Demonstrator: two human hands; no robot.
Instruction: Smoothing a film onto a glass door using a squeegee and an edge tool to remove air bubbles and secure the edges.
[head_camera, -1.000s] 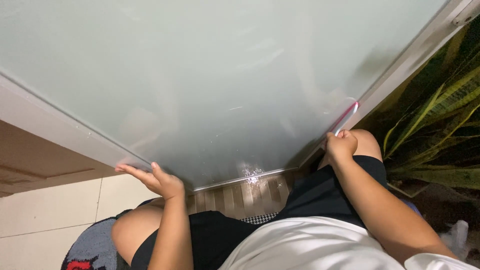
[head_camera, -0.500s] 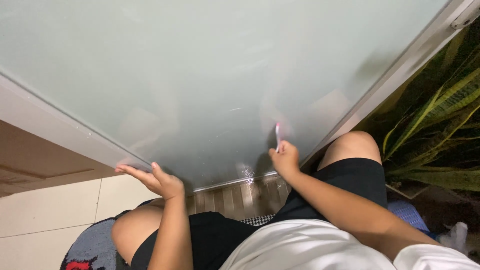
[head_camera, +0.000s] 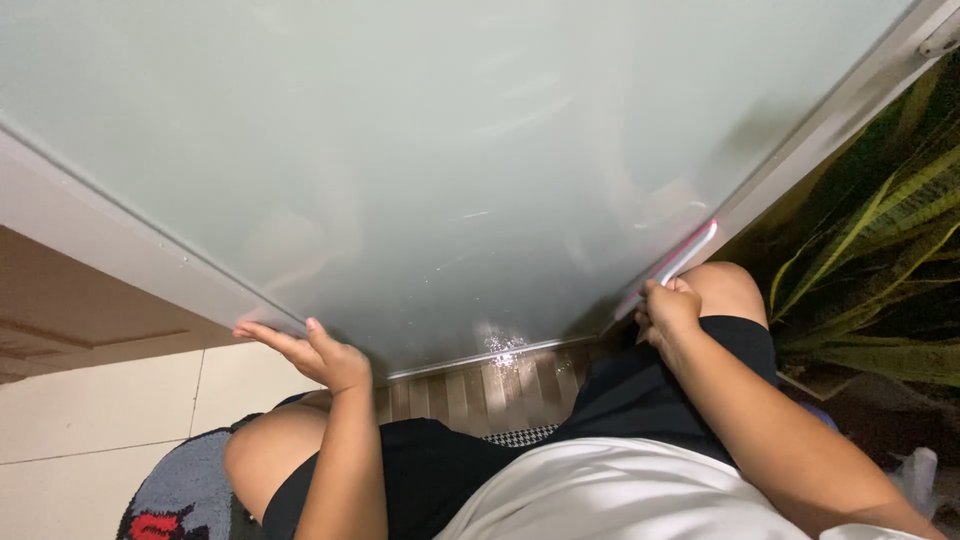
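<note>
A large frosted glass door panel (head_camera: 450, 150) fills most of the head view. My left hand (head_camera: 310, 352) rests flat with spread fingers against its lower left edge and holds nothing. My right hand (head_camera: 668, 312) is closed around a slim tool with a pink edge (head_camera: 685, 252), pressed to the glass at the lower right, beside the pale door frame (head_camera: 860, 95). Water drops (head_camera: 500, 345) glisten near the panel's bottom rail. I am crouched, with both knees close to the door.
A plant with long green leaves (head_camera: 880, 290) stands close on the right, behind my right arm. A strip of wooden slats (head_camera: 490, 385) runs under the door. A grey rug (head_camera: 180, 490) lies on pale floor tiles (head_camera: 90, 400) at lower left.
My right hand swept the tool left toward the middle of the lower glass, then came back to the right edge by the frame. My left hand stayed put.
</note>
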